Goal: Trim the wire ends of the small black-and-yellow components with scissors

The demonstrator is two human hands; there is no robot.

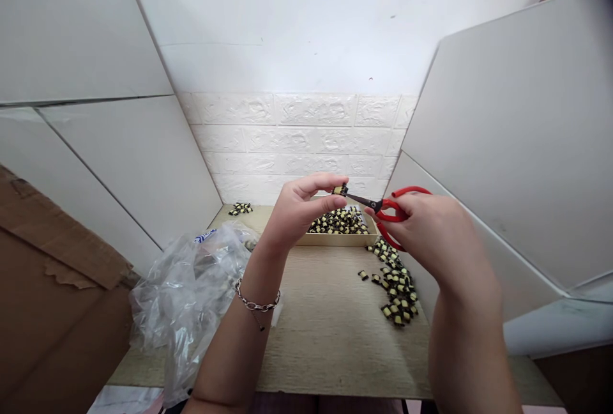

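My left hand pinches a small black part with a yellow band, likely a small transformer or coil, between thumb and fingertips. My right hand grips red-handled scissors, whose dark blades point left and reach the held part. Whether the blades touch it I cannot tell. Behind and below the hands is a shallow tan box full of similar black and yellow parts. A loose heap of the same parts lies right of the box, beneath my right hand.
A crumpled clear plastic bag lies left on the wooden table. A few more parts sit at the back left. White panels stand on both sides, with a brick-pattern wall behind. Brown cardboard is at far left.
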